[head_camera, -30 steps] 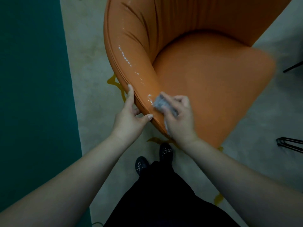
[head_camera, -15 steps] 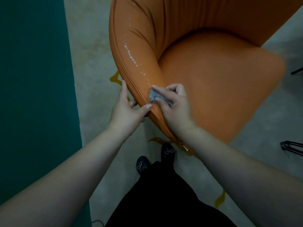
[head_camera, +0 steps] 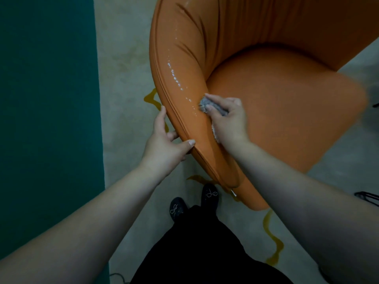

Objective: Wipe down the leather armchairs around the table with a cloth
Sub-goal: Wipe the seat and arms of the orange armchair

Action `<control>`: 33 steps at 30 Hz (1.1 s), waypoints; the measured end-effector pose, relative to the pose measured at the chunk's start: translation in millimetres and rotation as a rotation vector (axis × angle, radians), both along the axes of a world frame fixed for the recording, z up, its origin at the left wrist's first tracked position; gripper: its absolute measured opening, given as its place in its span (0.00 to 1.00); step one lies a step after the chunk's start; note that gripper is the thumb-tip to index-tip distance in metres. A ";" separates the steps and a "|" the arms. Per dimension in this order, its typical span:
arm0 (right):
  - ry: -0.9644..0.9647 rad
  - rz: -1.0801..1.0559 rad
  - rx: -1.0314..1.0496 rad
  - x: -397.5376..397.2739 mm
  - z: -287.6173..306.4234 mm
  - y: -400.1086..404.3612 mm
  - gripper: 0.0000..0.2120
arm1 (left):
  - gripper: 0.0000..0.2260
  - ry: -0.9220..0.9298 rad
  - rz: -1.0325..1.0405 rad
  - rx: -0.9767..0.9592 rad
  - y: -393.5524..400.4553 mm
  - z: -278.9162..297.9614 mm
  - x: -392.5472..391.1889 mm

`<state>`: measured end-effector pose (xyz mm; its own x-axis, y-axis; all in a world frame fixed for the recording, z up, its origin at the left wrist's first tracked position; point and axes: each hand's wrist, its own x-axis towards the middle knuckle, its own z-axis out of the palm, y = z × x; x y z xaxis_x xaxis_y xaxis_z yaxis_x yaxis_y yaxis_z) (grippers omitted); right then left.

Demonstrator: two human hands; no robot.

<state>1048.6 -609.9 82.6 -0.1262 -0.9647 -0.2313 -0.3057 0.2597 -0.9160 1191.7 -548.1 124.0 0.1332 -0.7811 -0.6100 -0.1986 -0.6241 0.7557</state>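
Note:
An orange leather armchair (head_camera: 276, 103) fills the upper right of the view, its curved left arm running toward me. A trail of wet drops shines along the arm's top. My right hand (head_camera: 227, 121) grips a small grey cloth (head_camera: 207, 104) and presses it against the inner side of the arm. My left hand (head_camera: 166, 142) holds the arm's outer edge, thumb on top and fingers on the outside. Most of the cloth is hidden under my right fingers.
A pale carpet (head_camera: 123, 58) with yellow squiggles lies under the chair, and a dark green area (head_camera: 47, 99) borders it on the left. My black shoes (head_camera: 209, 194) stand just below the chair's arm. Thin black metal legs (head_camera: 367, 196) show at the right edge.
My right hand has slid the cloth up the chair's arm, away from me and toward the wet trail. My left hand has shifted up the outer edge with it.

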 end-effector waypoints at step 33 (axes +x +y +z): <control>0.042 0.184 -0.275 37.2 6.3 -57.0 0.15 | 0.51 -0.068 -0.115 -0.110 -82.8 -0.9 36.1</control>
